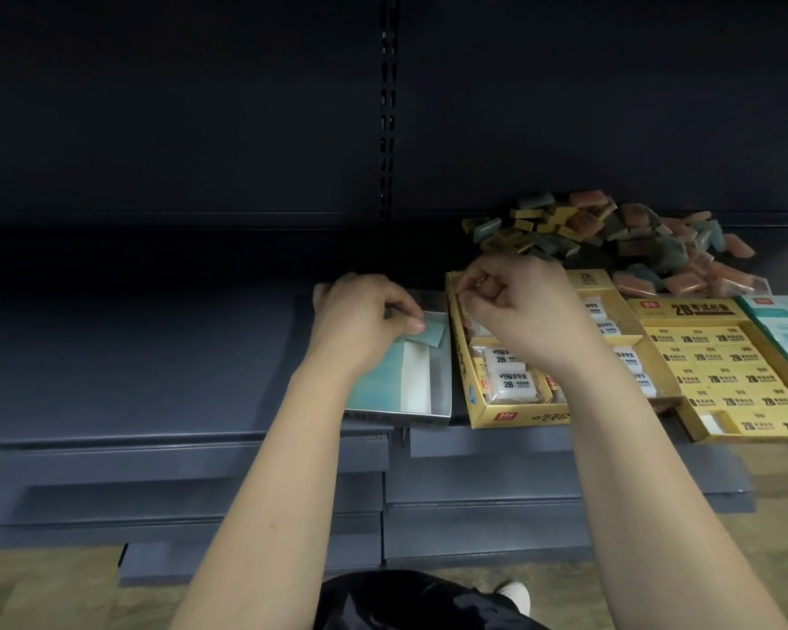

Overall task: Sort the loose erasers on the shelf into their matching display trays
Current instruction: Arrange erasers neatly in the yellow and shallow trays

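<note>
teal eraser going down into the grey tray, right hand busy at the yellow one

my left hand has its fingers pinched together on a teal eraser, thumb and forefinger closed on its near-left edge. the eraser sits just past my fingertips to the right, tilted, its long axis running left-to-right and slightly away from me. it hangs low over the far end of the grey tray, which lies directly under and toward me from these fingers; a teal block already fills the tray's left side, with a pale strip beside it. i judge the coming move to be a short drop and a turn so the eraser lines up with that row.

my right hand is curled over the far end of the yellow tray, just right of the grey one. its fingers are bunched together around something small, but i cannot tell what, or whether they truly grip it. wrapped white 2b erasers lie in that tray below my wrist.

the loose pile of erasers sits on the shelf beyond my right hand, nearer to it than to my left. further trays stand off to the right.
</note>
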A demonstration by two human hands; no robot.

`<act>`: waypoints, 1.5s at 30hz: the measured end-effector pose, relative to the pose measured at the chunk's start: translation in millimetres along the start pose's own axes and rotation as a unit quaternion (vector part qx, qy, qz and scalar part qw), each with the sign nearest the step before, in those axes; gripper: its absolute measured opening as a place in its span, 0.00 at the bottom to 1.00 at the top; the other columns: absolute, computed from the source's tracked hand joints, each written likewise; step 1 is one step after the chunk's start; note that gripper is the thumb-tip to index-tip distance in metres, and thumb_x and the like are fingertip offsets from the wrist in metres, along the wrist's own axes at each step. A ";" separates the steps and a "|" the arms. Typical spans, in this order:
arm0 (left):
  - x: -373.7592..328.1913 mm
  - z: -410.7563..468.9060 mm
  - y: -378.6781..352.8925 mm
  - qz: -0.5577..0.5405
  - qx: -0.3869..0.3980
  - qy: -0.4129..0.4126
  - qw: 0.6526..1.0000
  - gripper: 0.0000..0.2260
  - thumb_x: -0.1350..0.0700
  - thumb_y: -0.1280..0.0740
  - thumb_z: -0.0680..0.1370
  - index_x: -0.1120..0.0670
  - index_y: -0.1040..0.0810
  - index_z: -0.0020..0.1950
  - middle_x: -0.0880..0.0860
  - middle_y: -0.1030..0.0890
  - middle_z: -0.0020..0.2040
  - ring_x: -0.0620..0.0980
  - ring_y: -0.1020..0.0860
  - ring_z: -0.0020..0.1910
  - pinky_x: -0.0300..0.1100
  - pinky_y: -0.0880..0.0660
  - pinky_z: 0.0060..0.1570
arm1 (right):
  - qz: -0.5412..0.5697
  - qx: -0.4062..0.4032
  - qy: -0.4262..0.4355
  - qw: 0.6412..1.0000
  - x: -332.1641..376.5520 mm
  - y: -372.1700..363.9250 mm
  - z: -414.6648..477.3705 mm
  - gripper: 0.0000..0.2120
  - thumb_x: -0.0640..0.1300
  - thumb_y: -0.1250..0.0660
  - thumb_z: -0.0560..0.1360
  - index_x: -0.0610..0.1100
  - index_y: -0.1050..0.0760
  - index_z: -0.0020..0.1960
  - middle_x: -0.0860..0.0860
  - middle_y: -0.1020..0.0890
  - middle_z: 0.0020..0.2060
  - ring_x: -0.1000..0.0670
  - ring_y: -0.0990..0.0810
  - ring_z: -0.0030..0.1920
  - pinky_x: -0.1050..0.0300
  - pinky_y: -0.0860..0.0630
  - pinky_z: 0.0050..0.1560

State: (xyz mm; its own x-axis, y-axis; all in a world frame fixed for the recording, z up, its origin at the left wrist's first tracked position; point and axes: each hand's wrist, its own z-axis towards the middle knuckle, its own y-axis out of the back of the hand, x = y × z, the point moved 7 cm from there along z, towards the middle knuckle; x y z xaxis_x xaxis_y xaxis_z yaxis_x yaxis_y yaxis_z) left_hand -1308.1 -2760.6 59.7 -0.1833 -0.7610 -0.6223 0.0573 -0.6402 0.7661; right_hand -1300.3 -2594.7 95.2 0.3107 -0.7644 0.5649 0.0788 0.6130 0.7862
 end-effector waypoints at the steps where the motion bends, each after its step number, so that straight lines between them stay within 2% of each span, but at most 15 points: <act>1: 2.1 -0.1 1.4 -0.018 0.002 0.004 1.000 0.01 0.50 0.26 0.73 0.43 0.17 0.42 0.40 0.19 0.42 0.44 0.25 0.53 0.44 0.41 0.59 | 0.003 0.002 0.000 1.000 -0.5 -0.5 0.1 0.05 0.41 0.34 0.74 0.51 0.21 0.44 0.54 0.22 0.29 0.57 0.26 0.30 0.69 0.34 0.28; 4: 7.0 0.6 3.8 -0.072 0.005 0.002 0.997 0.07 0.51 0.24 0.71 0.40 0.19 0.36 0.34 0.20 0.35 0.38 0.24 0.44 0.55 0.33 0.66 | 0.008 0.004 0.000 1.000 -1.0 -0.3 0.0 0.06 0.42 0.34 0.74 0.52 0.22 0.44 0.55 0.22 0.29 0.58 0.26 0.30 0.70 0.35 0.27; 6: 6.1 1.9 3.2 -0.050 0.006 -0.001 0.999 0.07 0.50 0.24 0.71 0.41 0.19 0.36 0.37 0.22 0.31 0.36 0.26 0.40 0.53 0.36 0.67 | 0.007 0.004 0.000 1.000 -0.7 0.0 -0.1 0.06 0.41 0.34 0.74 0.52 0.22 0.44 0.56 0.22 0.28 0.59 0.26 0.30 0.70 0.35 0.28; 9: 2.7 2.6 4.1 -0.005 0.006 -0.012 1.000 0.03 0.49 0.26 0.73 0.43 0.18 0.40 0.41 0.20 0.36 0.39 0.27 0.44 0.44 0.41 0.60 | 0.002 0.005 0.000 1.000 -0.5 -1.1 0.1 0.06 0.42 0.34 0.74 0.52 0.22 0.44 0.55 0.22 0.29 0.57 0.25 0.30 0.65 0.32 0.29; 12: -0.6 2.6 2.2 0.048 0.016 -0.020 0.999 0.04 0.47 0.27 0.73 0.45 0.18 0.41 0.43 0.18 0.41 0.44 0.29 0.51 0.41 0.46 0.52 | 0.004 0.005 -0.001 1.000 -1.0 -0.8 0.3 0.06 0.42 0.34 0.74 0.52 0.22 0.44 0.54 0.21 0.29 0.55 0.26 0.29 0.61 0.30 0.30; 18: -10.0 6.5 -2.2 0.141 0.020 -0.040 0.989 0.06 0.45 0.27 0.73 0.46 0.18 0.42 0.42 0.22 0.37 0.47 0.29 0.53 0.43 0.44 0.52 | 0.006 0.005 -0.005 1.000 -1.5 -0.9 1.0 0.05 0.42 0.33 0.74 0.52 0.21 0.44 0.55 0.21 0.30 0.56 0.25 0.30 0.61 0.29 0.31; 22: -7.2 7.6 0.1 0.120 0.016 -0.028 0.992 0.07 0.46 0.24 0.70 0.46 0.17 0.42 0.45 0.26 0.49 0.48 0.30 0.55 0.45 0.42 0.55 | 0.005 0.003 -0.007 1.000 -2.8 -1.4 1.3 0.05 0.43 0.33 0.74 0.52 0.21 0.45 0.55 0.21 0.30 0.57 0.25 0.30 0.61 0.30 0.31; 26: -8.4 12.0 2.0 0.148 0.016 -0.008 0.989 0.19 0.47 0.21 0.66 0.48 0.32 0.38 0.46 0.29 0.51 0.50 0.31 0.51 0.45 0.38 0.51 | 0.005 0.006 -0.005 1.000 -1.8 -1.6 1.5 0.06 0.42 0.33 0.74 0.52 0.21 0.44 0.57 0.21 0.30 0.58 0.25 0.30 0.65 0.32 0.30; 28: -7.3 15.3 1.2 0.145 0.022 0.002 0.989 0.20 0.48 0.21 0.66 0.49 0.32 0.43 0.47 0.27 0.51 0.51 0.29 0.51 0.46 0.37 0.50 | 0.006 0.007 -0.006 1.000 -1.6 -2.1 1.3 0.06 0.42 0.33 0.74 0.53 0.21 0.44 0.57 0.21 0.30 0.59 0.25 0.30 0.66 0.33 0.30; 31: -3.4 20.0 -3.1 0.129 0.046 0.016 0.990 0.22 0.49 0.21 0.67 0.47 0.25 0.56 0.47 0.21 0.55 0.53 0.27 0.59 0.48 0.36 0.57 | 0.006 0.004 -0.007 1.000 -1.4 -2.0 0.5 0.06 0.42 0.33 0.74 0.53 0.21 0.44 0.57 0.21 0.29 0.58 0.24 0.30 0.67 0.33 0.29; 32: -3.3 21.6 -4.0 0.133 0.055 0.019 0.989 0.22 0.49 0.22 0.67 0.46 0.24 0.57 0.47 0.21 0.56 0.53 0.28 0.61 0.48 0.36 0.57 | 0.007 0.003 -0.007 1.000 -1.3 -1.5 0.1 0.06 0.42 0.33 0.74 0.53 0.21 0.44 0.57 0.21 0.29 0.58 0.25 0.30 0.68 0.34 0.28; 36: -6.9 28.1 -5.0 0.171 0.076 0.027 0.982 0.13 0.48 0.22 0.68 0.45 0.24 0.47 0.46 0.21 0.55 0.53 0.27 0.60 0.50 0.35 0.58 | 0.006 0.002 -0.006 1.000 -1.1 -0.3 -1.4 0.06 0.43 0.33 0.74 0.54 0.22 0.44 0.56 0.22 0.29 0.58 0.26 0.29 0.64 0.33 0.29; 39: -7.3 27.1 -6.0 0.198 0.072 0.025 0.977 0.13 0.46 0.24 0.69 0.44 0.23 0.49 0.47 0.21 0.58 0.54 0.30 0.63 0.50 0.36 0.59 | 0.005 0.005 -0.007 1.000 -1.3 -0.7 -3.2 0.05 0.43 0.33 0.74 0.53 0.22 0.45 0.56 0.21 0.30 0.58 0.25 0.30 0.65 0.33 0.30; 41: -7.2 22.6 -5.7 0.216 0.062 0.014 0.974 0.15 0.44 0.26 0.71 0.44 0.22 0.55 0.48 0.22 0.59 0.54 0.33 0.64 0.49 0.38 0.59 | 0.009 0.005 -0.008 1.000 -1.3 -1.5 -4.1 0.05 0.42 0.33 0.74 0.52 0.22 0.45 0.56 0.22 0.31 0.58 0.25 0.30 0.67 0.32 0.30; 45: -8.3 10.7 -5.9 0.240 0.068 -0.016 0.968 0.28 0.39 0.29 0.72 0.45 0.27 0.70 0.47 0.25 0.65 0.53 0.36 0.67 0.49 0.40 0.62 | 0.001 0.013 -0.013 1.000 -1.2 -4.2 -5.5 0.05 0.42 0.32 0.74 0.52 0.21 0.45 0.56 0.21 0.33 0.57 0.24 0.34 0.58 0.27 0.36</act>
State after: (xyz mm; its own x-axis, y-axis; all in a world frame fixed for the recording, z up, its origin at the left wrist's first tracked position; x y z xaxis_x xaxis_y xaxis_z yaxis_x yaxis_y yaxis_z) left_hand -1317.4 -2749.4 62.0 -0.1977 -0.9625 -0.1855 0.0132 -0.1919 0.9813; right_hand -1295.8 -2595.3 89.9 0.2871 -0.7677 0.5730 0.0539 0.6101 0.7905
